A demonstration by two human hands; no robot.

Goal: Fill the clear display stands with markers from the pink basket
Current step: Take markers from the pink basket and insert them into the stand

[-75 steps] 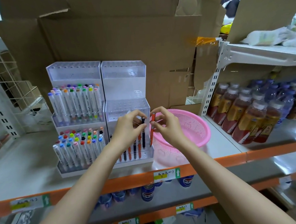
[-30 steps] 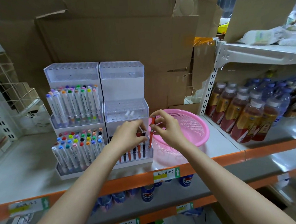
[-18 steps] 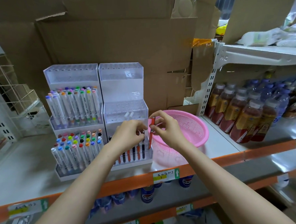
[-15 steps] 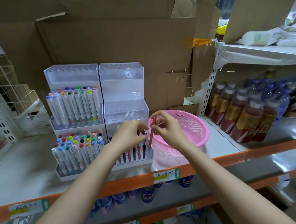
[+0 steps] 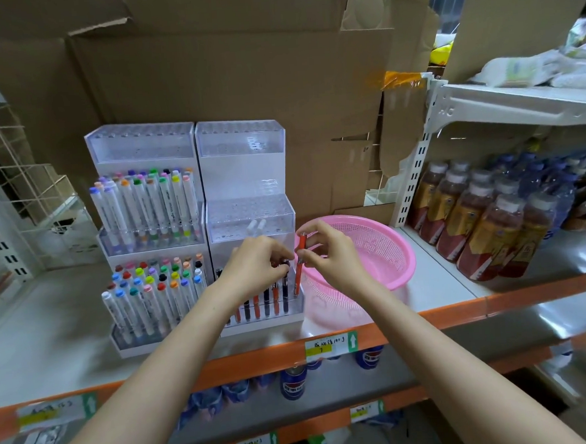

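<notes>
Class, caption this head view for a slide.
Right hand holds an orange marker upright at the rightmost clear stand's front row; left hand pinches a seated marker.

The left hand (image 5: 253,269) hides several pens' (image 5: 266,300) tops; at its three o'clock the right hand (image 5: 328,254) covers the orange pen's (image 5: 298,281) middle.

Grey shelf (image 5: 34,340) with an orange front edge, cardboard boxes (image 5: 224,71) along its back edge, bottled drinks (image 5: 490,216) on the neighbouring shelf to the right
</notes>
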